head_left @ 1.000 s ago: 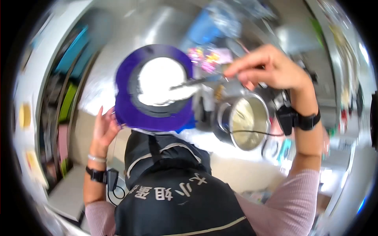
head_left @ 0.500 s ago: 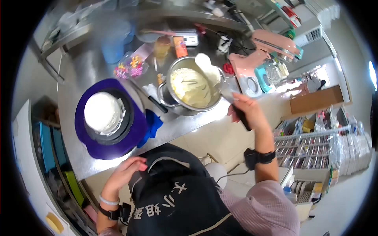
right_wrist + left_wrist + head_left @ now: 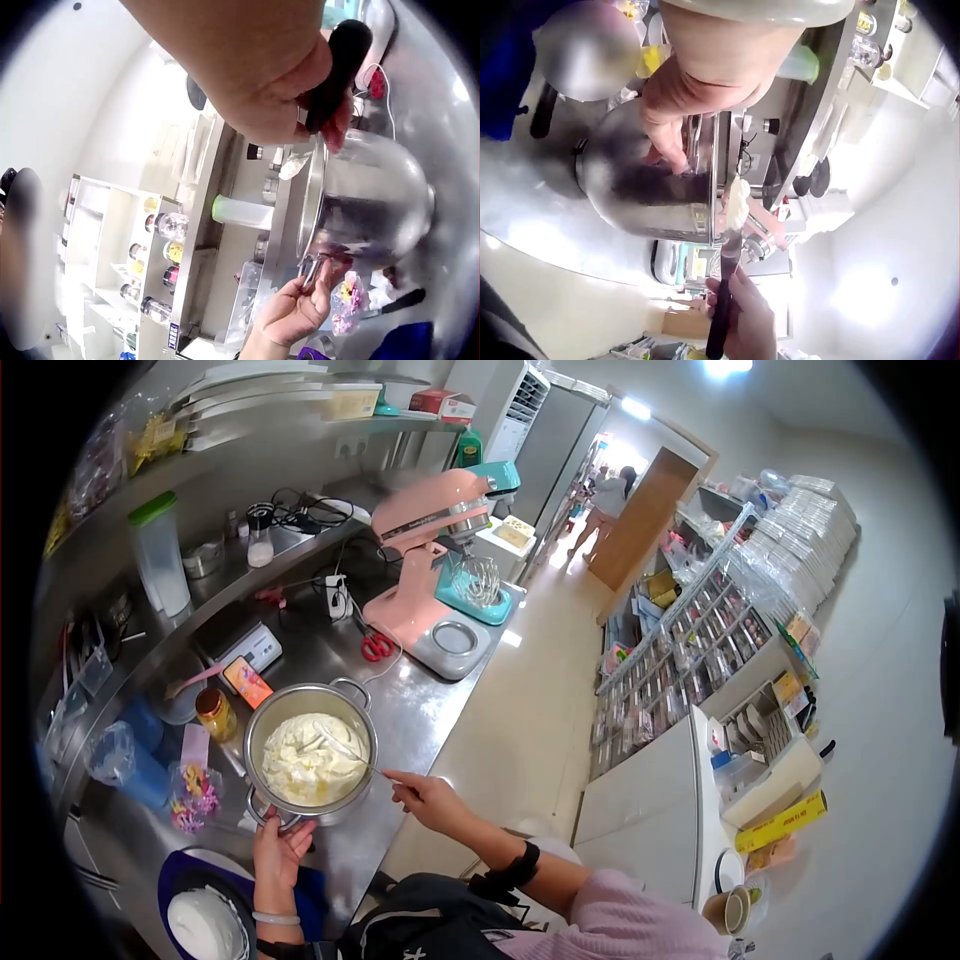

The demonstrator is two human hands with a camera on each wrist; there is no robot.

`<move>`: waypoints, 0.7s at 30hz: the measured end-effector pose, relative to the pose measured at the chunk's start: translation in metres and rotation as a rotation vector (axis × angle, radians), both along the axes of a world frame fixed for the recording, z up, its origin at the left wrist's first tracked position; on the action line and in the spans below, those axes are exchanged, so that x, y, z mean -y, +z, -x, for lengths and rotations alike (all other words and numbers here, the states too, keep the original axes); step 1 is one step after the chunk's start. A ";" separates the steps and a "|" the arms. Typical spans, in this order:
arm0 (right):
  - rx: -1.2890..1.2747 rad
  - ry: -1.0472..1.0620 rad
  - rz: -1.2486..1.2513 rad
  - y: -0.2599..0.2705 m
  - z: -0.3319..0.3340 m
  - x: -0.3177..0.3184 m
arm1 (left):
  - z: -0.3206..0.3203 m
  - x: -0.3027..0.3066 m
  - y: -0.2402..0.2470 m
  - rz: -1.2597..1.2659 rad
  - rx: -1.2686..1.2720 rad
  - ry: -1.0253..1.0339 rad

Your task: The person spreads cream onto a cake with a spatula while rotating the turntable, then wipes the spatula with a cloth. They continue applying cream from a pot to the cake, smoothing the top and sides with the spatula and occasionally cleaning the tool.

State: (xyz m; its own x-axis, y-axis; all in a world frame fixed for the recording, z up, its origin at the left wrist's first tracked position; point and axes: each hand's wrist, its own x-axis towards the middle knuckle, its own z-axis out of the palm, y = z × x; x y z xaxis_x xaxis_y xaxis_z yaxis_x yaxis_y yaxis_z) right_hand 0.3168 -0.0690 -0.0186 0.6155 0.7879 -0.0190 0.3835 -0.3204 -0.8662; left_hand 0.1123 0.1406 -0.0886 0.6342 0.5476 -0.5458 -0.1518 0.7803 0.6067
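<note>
A steel pot (image 3: 300, 698) of pale cream (image 3: 308, 765) stands on the metal counter. My left hand (image 3: 282, 852) grips its near side handle, fingers curled round the loop in the left wrist view. My right hand (image 3: 432, 802) holds an icing spatula by its black handle (image 3: 718, 322), at the pot's right rim. White cream (image 3: 738, 202) coats the blade, which reaches over the pot's mouth. A white-frosted cake (image 3: 203, 922) sits at the lower left on a turntable with a purple mat (image 3: 178, 868), partly cut off by the view's edge.
Behind the pot lie a phone (image 3: 247, 682), a scale (image 3: 252, 648), a jar (image 3: 214, 712) and red scissors (image 3: 377, 647). A pink stand mixer (image 3: 425, 510) stands farther back. Left of the pot are a bag of colourful decorations (image 3: 195, 800) and a blue container (image 3: 145, 775).
My left hand has come from beside the cake to the pot's handle. The right hand moved from over the cake to the pot with the spatula. The head view swung right.
</note>
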 end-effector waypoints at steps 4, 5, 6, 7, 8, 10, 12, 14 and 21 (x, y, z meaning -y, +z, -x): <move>0.437 -0.066 0.093 0.008 -0.009 -0.014 | -0.035 -0.009 0.002 -0.023 0.003 -0.004; 0.433 -0.059 0.091 0.005 -0.014 -0.018 | -0.042 -0.011 0.001 -0.018 0.034 -0.027; 0.610 -0.055 0.168 -0.004 -0.020 -0.020 | -0.049 -0.014 -0.005 0.007 0.062 -0.042; 0.775 -0.042 0.248 -0.015 -0.021 -0.021 | -0.055 -0.017 -0.012 0.038 0.079 -0.052; 0.811 -0.030 0.274 -0.013 -0.023 -0.018 | -0.061 -0.016 -0.011 0.085 0.026 -0.020; 0.850 0.069 0.358 -0.011 -0.032 0.001 | -0.064 -0.018 -0.018 0.069 0.049 -0.018; 0.753 0.085 0.439 0.029 -0.026 0.026 | -0.061 -0.014 -0.009 0.005 0.064 -0.042; 0.817 0.095 0.454 0.050 -0.025 0.053 | -0.060 -0.006 0.018 0.028 0.010 -0.058; 0.237 0.008 0.145 0.079 -0.038 0.030 | -0.027 0.016 0.051 0.054 -0.067 -0.009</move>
State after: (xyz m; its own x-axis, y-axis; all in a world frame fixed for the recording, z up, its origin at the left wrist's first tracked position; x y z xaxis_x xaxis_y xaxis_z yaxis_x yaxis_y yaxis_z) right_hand 0.3551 -0.0993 0.0599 0.6102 0.7922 0.0121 0.5732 -0.4309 -0.6970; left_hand 0.1397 0.1246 -0.0378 0.5996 0.5107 -0.6162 -0.1052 0.8135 0.5720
